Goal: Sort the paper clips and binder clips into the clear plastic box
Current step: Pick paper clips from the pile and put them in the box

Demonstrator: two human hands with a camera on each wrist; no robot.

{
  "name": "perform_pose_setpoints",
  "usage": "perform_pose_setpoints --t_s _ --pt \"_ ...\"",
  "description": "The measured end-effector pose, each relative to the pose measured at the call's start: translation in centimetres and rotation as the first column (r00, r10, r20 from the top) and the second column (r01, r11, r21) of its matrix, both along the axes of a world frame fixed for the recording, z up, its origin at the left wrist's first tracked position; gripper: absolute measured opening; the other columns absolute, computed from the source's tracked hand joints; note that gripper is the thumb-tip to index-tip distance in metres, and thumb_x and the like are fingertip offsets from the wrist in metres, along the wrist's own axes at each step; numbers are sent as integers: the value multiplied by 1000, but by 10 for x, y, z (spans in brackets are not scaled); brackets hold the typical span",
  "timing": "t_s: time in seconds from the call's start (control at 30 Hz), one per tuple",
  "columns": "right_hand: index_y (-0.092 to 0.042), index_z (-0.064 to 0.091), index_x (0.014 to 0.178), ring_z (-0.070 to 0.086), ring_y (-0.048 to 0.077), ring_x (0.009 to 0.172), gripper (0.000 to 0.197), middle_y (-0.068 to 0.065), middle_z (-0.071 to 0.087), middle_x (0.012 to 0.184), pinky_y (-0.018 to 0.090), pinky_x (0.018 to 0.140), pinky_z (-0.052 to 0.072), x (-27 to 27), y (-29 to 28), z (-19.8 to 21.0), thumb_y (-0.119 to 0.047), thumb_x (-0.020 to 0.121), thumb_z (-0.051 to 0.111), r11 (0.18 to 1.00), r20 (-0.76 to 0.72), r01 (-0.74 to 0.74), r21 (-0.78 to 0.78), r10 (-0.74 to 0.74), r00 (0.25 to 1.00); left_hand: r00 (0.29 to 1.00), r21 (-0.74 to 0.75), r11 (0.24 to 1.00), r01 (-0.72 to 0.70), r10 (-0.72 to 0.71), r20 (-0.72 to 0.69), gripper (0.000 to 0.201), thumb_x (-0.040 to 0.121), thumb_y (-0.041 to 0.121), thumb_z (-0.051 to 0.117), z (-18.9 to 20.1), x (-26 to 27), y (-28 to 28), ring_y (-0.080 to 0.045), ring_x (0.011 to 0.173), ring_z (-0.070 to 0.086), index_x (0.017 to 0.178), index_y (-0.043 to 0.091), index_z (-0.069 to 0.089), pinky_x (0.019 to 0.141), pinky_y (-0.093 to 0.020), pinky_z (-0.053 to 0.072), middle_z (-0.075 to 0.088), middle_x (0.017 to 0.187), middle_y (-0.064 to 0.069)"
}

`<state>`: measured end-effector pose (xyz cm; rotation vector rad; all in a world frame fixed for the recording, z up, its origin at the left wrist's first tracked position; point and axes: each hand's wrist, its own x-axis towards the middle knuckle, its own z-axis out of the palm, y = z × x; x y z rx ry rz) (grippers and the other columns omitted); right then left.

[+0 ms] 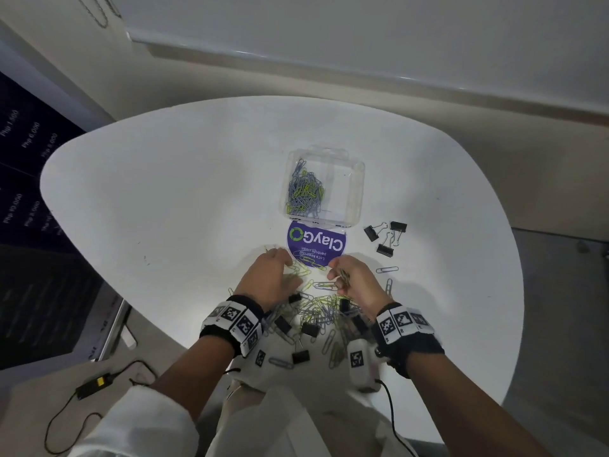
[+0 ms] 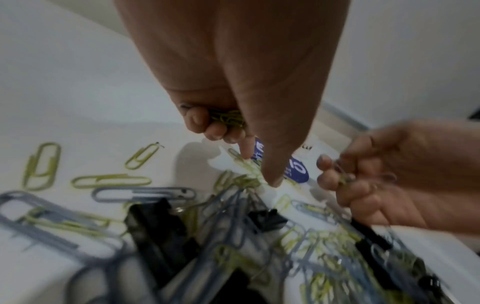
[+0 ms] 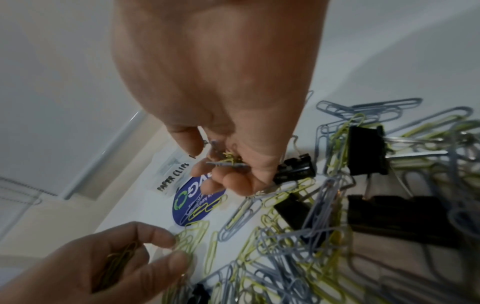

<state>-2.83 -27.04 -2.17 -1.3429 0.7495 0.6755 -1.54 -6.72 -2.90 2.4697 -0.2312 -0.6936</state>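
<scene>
White worktop carries a mixed heap of clips right in front of the person, grey and yellow paper clips tangled with black binder clips. Box sits beyond it, well apart, open, with paper clips piled in its left part; right part looks bare. Three binder clips lie just right of the box, outside it. Purple sticker lies between box and heap.

Left hand is curled round a bunch of yellow clips in the palm, while thumb and forefinger reach for another yellow one at the heap's far edge. Right hand pinches a small bundle of mixed clips in its fingertips, held just above the worktop.

Step in hand, as I judge it: gathering paper clips before carrying them over to the box.

To do it well:
- pick loose clips at the heap's edge, not from the tangled middle
- keep the palm closed on the stash while the fingertips pick
- shake off any binder clip that hooks on
- don't overfill either hand; wire clips slip out easily
- drop into the left part only, low over the box so nothing bounces out

Binder clips likely belong in the other part.
</scene>
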Motion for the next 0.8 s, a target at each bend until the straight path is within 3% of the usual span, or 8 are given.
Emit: perform_pose_setpoints --t_s 0.1,0.2,0.3,0.43,0.57,0.63,0.7,0.8 --pt "-16 63 94 50 6 61 15 -6 58 77 21 62 40 -2 4 -4 -30 90 66 920 128 -241 -309 292 948 999 22 1000 10 -11 36 33 84 20 67 -3 -2 0 -24 108 51 113 11 57 86 -30 39 56 115 -6" --pt "-15 65 107 53 6 75 38 -6 57 90 20 73 46 -5 11 -10 -21 75 84 776 225 -355 -521 526 820 994 40 998 51 -54 93 17 85 11 63 -5 -3 -1 -29 102 54 101 4 63 82 -32 42 57 107 -11" --pt "-14 64 115 51 17 97 37 2 52 110 28 87 45 -1 15 -21 -15 80 78 603 194 -400 -691 687 701 992 67 994 84 -89 86 12 87 11 60 -9 -2 -2 -31 97 55 94 1 62 79 -37 45 57 101 -13" --pt "-7 69 97 53 21 95 7 6 53 101 31 84 48 -1 20 -26 -8 90 65 520 213 -345 -782 742 636 991 48 994 103 -106 78 15 90 16 58 -13 -1 0 -32 96 53 93 0 60 82 -38 43 56 100 -15" --pt "-8 65 95 48 22 99 10 7 51 104 29 86 44 -4 21 -26 -4 93 56 428 158 -362 -828 798 582 996 -65 997 27 -22 84 12 96 15 49 -10 -7 2 -30 87 50 87 7 50 73 -33 37 51 91 -9" --pt "-10 63 96 46 21 99 10 6 50 105 29 87 43 -5 22 -26 -5 95 54 420 151 -373 -827 805 573 995 -146 985 -93 96 8 15 97 19 45 -7 -8 3 -23 79 47 83 14 42 67 -30 34 49 85 -3" --pt "-13 59 94 46 18 96 10 4 51 101 30 83 43 -5 22 -23 -7 97 51 464 174 -377 -802 785 595 980 -193 961 -196 189 -54 15 97 20 45 -4 -8 4 -19 71 46 85 13 43 62 -30 35 52 80 -5" --pt "-13 53 92 52 15 80 10 6 59 89 26 68 42 -7 18 -18 -9 100 48 665 240 -351 -659 628 740 953 -212 933 -292 267 -139 16 98 25 47 0 -5 7 -21 69 52 91 10 45 65 -33 42 58 78 -8"
